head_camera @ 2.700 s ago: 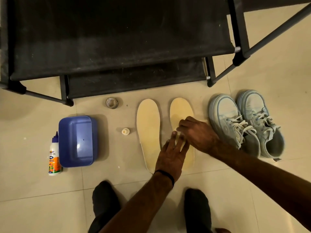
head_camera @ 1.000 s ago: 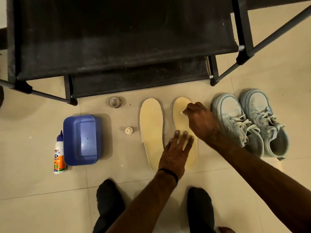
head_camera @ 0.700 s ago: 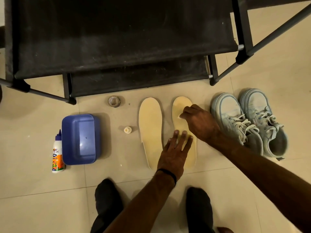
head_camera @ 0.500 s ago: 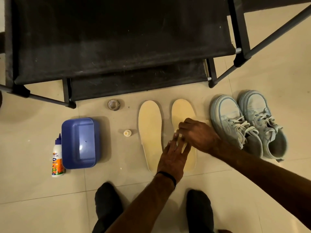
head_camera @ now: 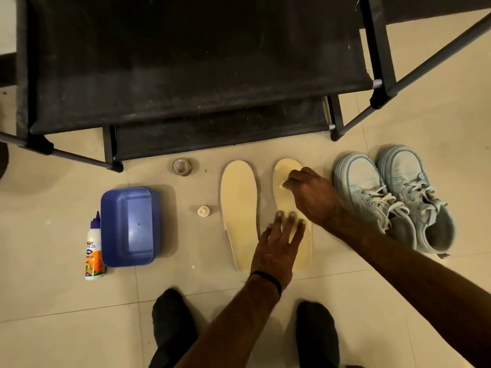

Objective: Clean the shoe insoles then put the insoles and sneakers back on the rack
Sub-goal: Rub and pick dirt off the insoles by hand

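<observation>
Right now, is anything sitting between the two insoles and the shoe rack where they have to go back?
Nothing visible does. The left insole and right insole lie on bare floor tile just in front of the rack. The tape roll sits off to the left, beside that path.

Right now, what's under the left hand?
The left hand rests flat on the heel half of the right-side insole, fingers spread and straight. The insole's toe end shows beyond it, where the right hand works. The surface beneath the palm is hidden.
</observation>
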